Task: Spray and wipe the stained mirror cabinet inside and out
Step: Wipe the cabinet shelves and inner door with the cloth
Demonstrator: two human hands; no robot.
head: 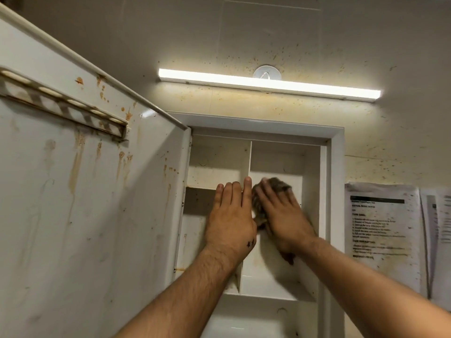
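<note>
- Your left hand (231,215), fingers straight, rested on the divider (247,162) at frame centre, likely for steadiness.
- Your right hand (280,215), palm flat, pressed the cloth (278,185) inside the mirror cabinet (338,191) to scrub.

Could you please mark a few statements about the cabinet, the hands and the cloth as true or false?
1. The cabinet door is closed. False: it stands open, swung left.
2. The right hand presses a cloth inside the cabinet. True.
3. The left hand holds a spray bottle. False: it holds nothing, fingers straight against the divider.
4. The light bar above the cabinet is lit. True.
5. The door's inner face is spotless. False: brown drips streak it.
</note>
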